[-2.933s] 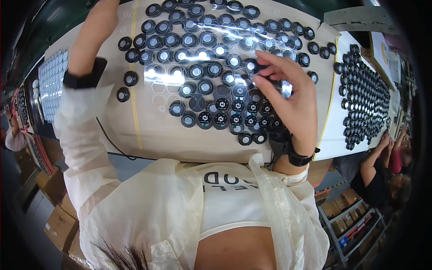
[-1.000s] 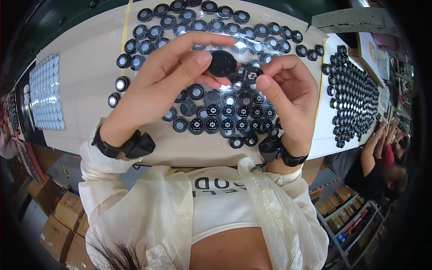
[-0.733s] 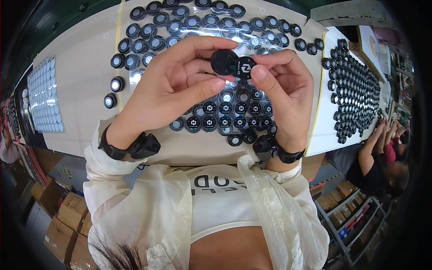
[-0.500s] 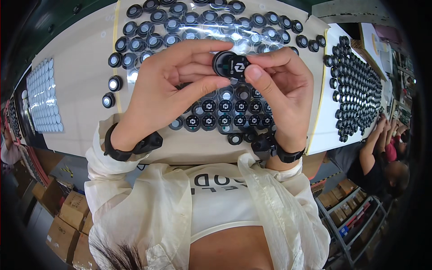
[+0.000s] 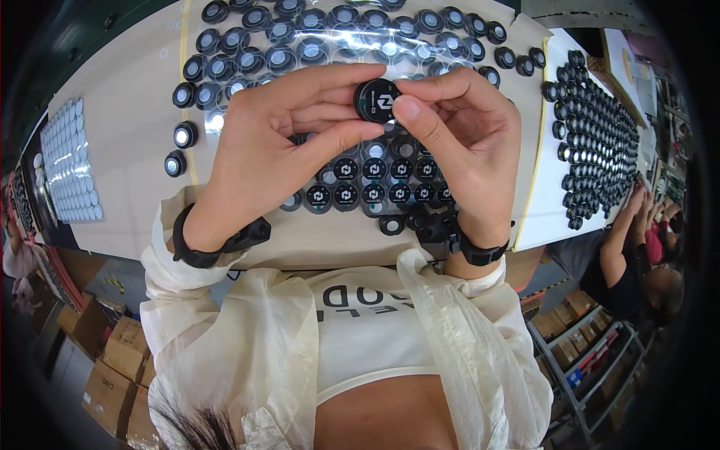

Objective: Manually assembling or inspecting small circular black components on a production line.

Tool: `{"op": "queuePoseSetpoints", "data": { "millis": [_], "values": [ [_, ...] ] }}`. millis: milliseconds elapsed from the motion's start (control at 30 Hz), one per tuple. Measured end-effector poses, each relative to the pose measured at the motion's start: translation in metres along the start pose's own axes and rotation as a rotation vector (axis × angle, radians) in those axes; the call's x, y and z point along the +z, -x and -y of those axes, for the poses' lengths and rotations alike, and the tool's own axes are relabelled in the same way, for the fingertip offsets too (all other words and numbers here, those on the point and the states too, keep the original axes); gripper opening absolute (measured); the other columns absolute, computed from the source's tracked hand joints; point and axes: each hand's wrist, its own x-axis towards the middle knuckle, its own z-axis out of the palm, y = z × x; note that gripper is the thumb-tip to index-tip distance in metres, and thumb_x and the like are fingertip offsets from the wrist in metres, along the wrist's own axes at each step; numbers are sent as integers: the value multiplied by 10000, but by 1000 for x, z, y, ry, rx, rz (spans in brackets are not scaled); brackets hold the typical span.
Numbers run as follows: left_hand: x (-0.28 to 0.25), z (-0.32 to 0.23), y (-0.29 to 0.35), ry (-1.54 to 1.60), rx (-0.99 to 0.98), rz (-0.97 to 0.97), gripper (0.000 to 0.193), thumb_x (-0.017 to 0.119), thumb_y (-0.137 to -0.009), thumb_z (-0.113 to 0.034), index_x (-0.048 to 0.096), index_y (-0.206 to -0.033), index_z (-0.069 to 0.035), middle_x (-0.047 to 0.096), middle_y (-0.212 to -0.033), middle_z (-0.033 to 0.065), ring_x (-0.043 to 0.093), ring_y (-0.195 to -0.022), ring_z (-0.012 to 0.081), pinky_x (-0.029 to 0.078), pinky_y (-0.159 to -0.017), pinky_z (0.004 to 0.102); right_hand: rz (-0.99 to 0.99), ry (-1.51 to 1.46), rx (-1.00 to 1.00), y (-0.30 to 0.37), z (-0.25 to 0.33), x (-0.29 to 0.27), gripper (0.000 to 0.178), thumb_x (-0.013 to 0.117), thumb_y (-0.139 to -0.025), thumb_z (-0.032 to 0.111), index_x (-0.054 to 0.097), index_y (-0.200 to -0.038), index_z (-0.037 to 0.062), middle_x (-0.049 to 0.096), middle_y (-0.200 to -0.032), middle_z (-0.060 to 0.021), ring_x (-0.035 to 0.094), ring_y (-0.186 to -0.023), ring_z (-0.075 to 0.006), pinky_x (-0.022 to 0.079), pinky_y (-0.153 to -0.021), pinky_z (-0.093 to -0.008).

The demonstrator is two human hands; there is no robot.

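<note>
Between my two hands, above the middle of the table, is a small round black puck-shaped part (image 5: 363, 102) with a dark disc (image 5: 383, 102) on its face. The disc carries a white emblem. My left hand (image 5: 281, 131) closes around the part's left side, thumb below and forefinger above. My right hand (image 5: 471, 131) has thumb and forefinger pinched at the disc's right edge. Below them lie rows of similar black discs with white emblems (image 5: 346, 195) in a clear tray. Whether the disc is fixed to the part, I cannot tell.
Many black round parts with pale centres (image 5: 313, 51) stand at the back, some under clear plastic. A sheet of pale discs (image 5: 73, 165) lies at far left. More black parts (image 5: 592, 142) fill a white board at right. Another person (image 5: 616, 259) works there.
The disc in my right hand has moved left, from overlapping the part's right edge to lying over its face. My left hand keeps its hold.
</note>
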Motion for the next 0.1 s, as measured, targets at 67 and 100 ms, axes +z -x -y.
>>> {"op": "queuePoseSetpoints", "data": {
  "millis": [67,100],
  "values": [
    [0,1,0,-14,-5,-6,470,680,-857,102,576,-1311,40,680,-1168,172,703,-1002,191,568,-873,254,2,74,-29,0,-1,0,130,756,-860,46,714,-980,17,720,-926,-44,610,-793,-67,459,-729,-210],
    [0,1,0,-27,-3,-4,467,673,-862,103,576,-1314,37,677,-1175,176,703,-1003,195,569,-872,259,4,111,-57,0,-3,-1,138,760,-859,57,719,-988,29,722,-929,-43,614,-794,-72,457,-733,-210]
  ]
}}
